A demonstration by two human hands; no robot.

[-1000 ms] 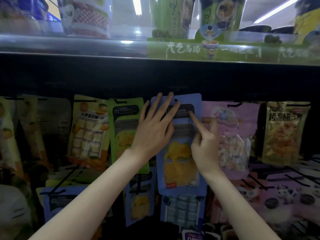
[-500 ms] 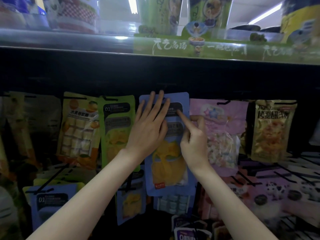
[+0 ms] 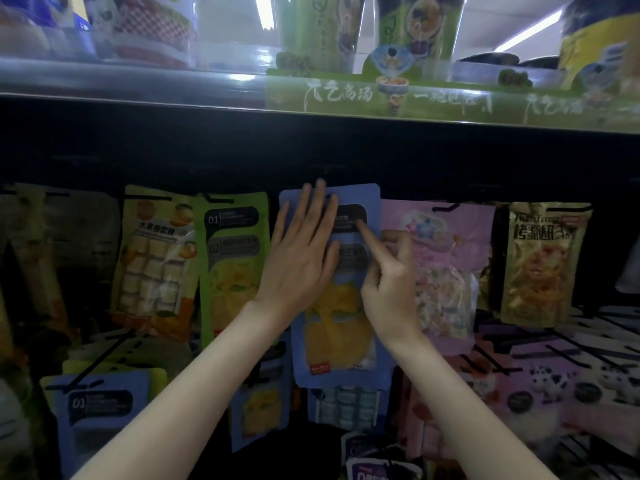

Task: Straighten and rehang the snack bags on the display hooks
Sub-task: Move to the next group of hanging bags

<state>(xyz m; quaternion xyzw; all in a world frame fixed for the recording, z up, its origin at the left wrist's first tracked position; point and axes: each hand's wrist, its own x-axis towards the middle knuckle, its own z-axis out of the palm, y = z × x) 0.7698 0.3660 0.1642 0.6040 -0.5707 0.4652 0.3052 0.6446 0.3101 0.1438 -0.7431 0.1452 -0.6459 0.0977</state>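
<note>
A blue snack bag [image 3: 341, 344] with yellow dried fruit hangs upright in the middle of the top row. My left hand [image 3: 299, 258] lies flat on its upper left part, fingers straight and pointing up. My right hand [image 3: 388, 285] touches the bag's dark label with an outstretched index finger; its other fingers are curled and hold nothing. A green bag [image 3: 235, 258] hangs to the left, a pink bag [image 3: 446, 268] to the right. The hook behind the blue bag's top is hidden in shadow.
An orange-yellow bag [image 3: 154, 258] hangs further left and a gold bag [image 3: 540, 261] at the right. Lower rows hold more blue bags [image 3: 100, 414] and pink ones [image 3: 540, 382] on black hooks. Overhead, a shelf edge [image 3: 138, 84] carries cup noodles.
Both hands stay pressed on the blue bag. The view has shifted slightly, and the bag and hands sit a little further left in frame than before.
</note>
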